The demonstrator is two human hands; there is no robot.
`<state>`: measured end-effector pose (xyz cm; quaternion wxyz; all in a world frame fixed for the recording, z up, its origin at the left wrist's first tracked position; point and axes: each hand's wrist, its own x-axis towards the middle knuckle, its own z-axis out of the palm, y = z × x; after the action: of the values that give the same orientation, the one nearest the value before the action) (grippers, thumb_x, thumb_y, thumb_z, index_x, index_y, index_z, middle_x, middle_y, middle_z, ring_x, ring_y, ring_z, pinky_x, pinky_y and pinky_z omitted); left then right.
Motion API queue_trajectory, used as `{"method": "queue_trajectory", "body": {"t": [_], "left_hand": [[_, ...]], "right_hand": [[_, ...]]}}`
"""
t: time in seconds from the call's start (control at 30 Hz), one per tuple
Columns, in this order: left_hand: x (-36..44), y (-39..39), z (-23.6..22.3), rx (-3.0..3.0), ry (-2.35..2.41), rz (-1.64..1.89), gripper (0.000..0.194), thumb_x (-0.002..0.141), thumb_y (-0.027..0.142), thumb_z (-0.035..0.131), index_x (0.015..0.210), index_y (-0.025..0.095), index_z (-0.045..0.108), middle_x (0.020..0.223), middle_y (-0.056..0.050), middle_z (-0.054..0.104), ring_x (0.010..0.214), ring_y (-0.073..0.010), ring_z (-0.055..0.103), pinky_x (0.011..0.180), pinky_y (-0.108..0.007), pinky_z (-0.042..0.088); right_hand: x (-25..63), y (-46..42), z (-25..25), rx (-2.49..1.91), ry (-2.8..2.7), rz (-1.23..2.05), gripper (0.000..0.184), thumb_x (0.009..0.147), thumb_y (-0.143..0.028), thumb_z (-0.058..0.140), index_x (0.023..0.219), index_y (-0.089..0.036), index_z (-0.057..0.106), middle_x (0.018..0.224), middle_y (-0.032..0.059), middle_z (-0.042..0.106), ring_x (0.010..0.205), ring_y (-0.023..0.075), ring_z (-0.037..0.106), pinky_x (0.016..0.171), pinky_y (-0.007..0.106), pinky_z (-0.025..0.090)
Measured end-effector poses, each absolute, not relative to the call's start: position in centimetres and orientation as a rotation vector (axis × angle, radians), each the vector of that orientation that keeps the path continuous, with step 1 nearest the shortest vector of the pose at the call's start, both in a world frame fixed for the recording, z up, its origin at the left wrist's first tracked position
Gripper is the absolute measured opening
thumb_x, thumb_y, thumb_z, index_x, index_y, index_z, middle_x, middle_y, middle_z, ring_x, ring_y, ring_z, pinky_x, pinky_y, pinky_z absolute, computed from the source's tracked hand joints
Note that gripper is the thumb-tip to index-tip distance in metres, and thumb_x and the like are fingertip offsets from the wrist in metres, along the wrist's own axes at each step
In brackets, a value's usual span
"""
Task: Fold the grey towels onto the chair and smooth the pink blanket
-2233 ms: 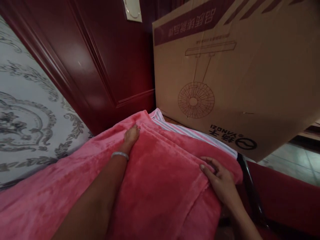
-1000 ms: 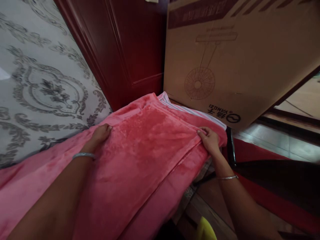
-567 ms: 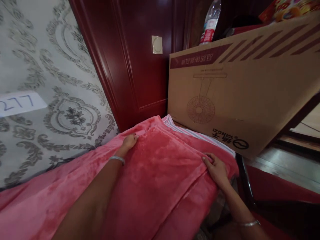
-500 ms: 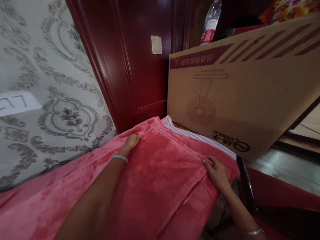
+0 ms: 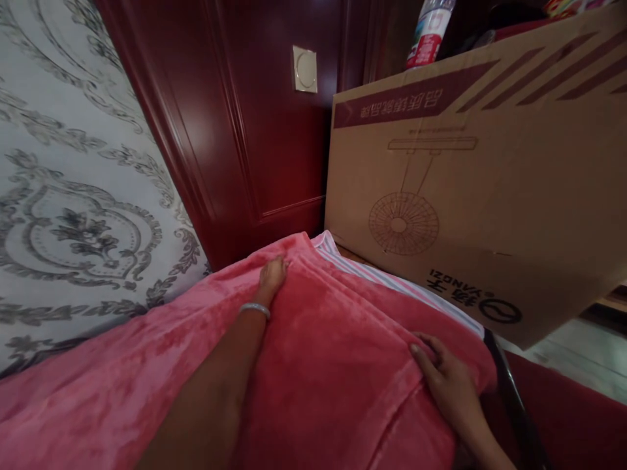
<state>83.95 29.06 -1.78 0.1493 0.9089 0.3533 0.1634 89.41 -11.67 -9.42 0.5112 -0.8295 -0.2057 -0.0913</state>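
Note:
A plush pink-red blanket (image 5: 323, 339) spreads over the surface in front of me, with a folded layer on top. My left hand (image 5: 274, 274), below a pale bangle, is closed on the blanket near its far left corner. On the right, my right hand (image 5: 443, 372) pinches the folded edge between thumb and fingers. Beyond that edge shows a striped grey, white and pink cloth border (image 5: 392, 282). What lies under the blanket is hidden.
A large cardboard box (image 5: 470, 196) with a fan drawing stands behind the blanket. Above it is a plastic bottle (image 5: 431, 36). Dark red panelling (image 5: 274, 150) with a switch (image 5: 305, 68) and patterned wallpaper (image 5: 83, 235) border the left. A dark curved rail (image 5: 512, 391) runs at the right.
My view has shifted closer to the box. Both hands keep their hold on the blanket; its folded edge lies a little lower and farther right in view.

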Motion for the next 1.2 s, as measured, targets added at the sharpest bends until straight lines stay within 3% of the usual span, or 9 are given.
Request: {"method": "queue_trajectory", "body": {"t": [0.23,0.4,0.53,0.63,0.73,0.87,1.03,1.2], "left_hand": [[83.6,29.2,-1.1,2.672,0.955,0.373,0.036,0.097,0.031,0.053,0.13,0.019,0.063,0.122,-0.014,0.071,0.116,-0.0277,0.064,0.094,-0.035,0.05],[79.7,25.7,1.8,2.778,0.875,0.376,0.033,0.094,0.022,0.054,0.124,0.013,0.064,0.136,-0.018,0.059,0.129,-0.0298,0.052,0.109,-0.039,0.041],[72.3,19.2,3.1,2.846,0.625,0.248,0.021,0.094,0.023,0.049,0.099,0.018,0.069,0.117,-0.012,0.065,0.111,-0.0237,0.059,0.103,-0.036,0.045],[64.2,12.2,3.1,2.897,0.324,0.166,0.025,0.095,0.032,0.044,0.09,0.024,0.067,0.101,-0.01,0.066,0.094,-0.0238,0.061,0.089,-0.04,0.051],[55.5,5.4,1.6,2.891,0.344,0.155,0.024,0.096,0.041,0.046,0.093,0.03,0.067,0.1,-0.01,0.067,0.092,-0.0253,0.061,0.084,-0.042,0.052],[46.6,0.3,-1.8,2.998,0.609,0.35,0.026,0.093,0.045,0.054,0.106,0.028,0.068,0.112,-0.014,0.066,0.103,-0.0313,0.059,0.091,-0.05,0.05],[41.3,-0.3,-4.1,3.028,0.888,0.388,0.027,0.093,0.033,0.056,0.116,0.024,0.067,0.112,-0.015,0.066,0.104,-0.0322,0.059,0.089,-0.048,0.05],[40.9,0.0,-4.3,3.05,0.998,0.291,0.039,0.088,0.007,0.046,0.117,0.021,0.068,0.118,-0.015,0.067,0.11,-0.0303,0.059,0.095,-0.046,0.048]], "right_hand": [[89.7,-11.6,-9.6,-2.011,-0.499,-0.2,0.049,0.076,-0.068,0.055,0.092,-0.027,0.074,0.086,0.0071,0.077,0.075,0.0322,0.072,0.064,0.041,0.058],[89.3,-11.6,-8.8,-2.065,-0.485,-0.184,0.056,0.075,-0.067,0.051,0.098,-0.021,0.073,0.093,0.0123,0.076,0.084,0.0328,0.07,0.074,0.042,0.055],[89.4,-11.6,-8.8,-2.098,-0.479,-0.173,0.059,0.076,-0.063,0.049,0.104,-0.018,0.072,0.091,0.0133,0.074,0.083,0.0315,0.068,0.075,0.04,0.052],[89.8,-11.6,-9.2,-2.109,-0.511,-0.187,0.056,0.077,-0.059,0.05,0.106,-0.017,0.073,0.088,0.0122,0.074,0.079,0.0295,0.066,0.072,0.038,0.05],[90.2,-11.7,-9.6,-2.111,-0.53,-0.219,0.053,0.078,-0.055,0.051,0.106,-0.016,0.074,0.087,0.0122,0.074,0.078,0.0284,0.066,0.071,0.037,0.05],[90.5,-11.6,-9.9,-2.137,-0.52,-0.227,0.051,0.079,-0.049,0.054,0.109,-0.014,0.076,0.09,0.0142,0.075,0.082,0.0302,0.066,0.072,0.038,0.05],[90.6,-11.5,-9.1,-2.184,-0.508,-0.17,0.047,0.078,-0.042,0.059,0.109,-0.012,0.077,0.095,0.0181,0.075,0.086,0.033,0.068,0.073,0.04,0.05],[91.2,-11.3,-7.7,-2.247,-0.494,-0.019,0.039,0.076,-0.034,0.067,0.105,-0.011,0.078,0.095,0.019,0.075,0.084,0.0327,0.068,0.071,0.038,0.049]]}}
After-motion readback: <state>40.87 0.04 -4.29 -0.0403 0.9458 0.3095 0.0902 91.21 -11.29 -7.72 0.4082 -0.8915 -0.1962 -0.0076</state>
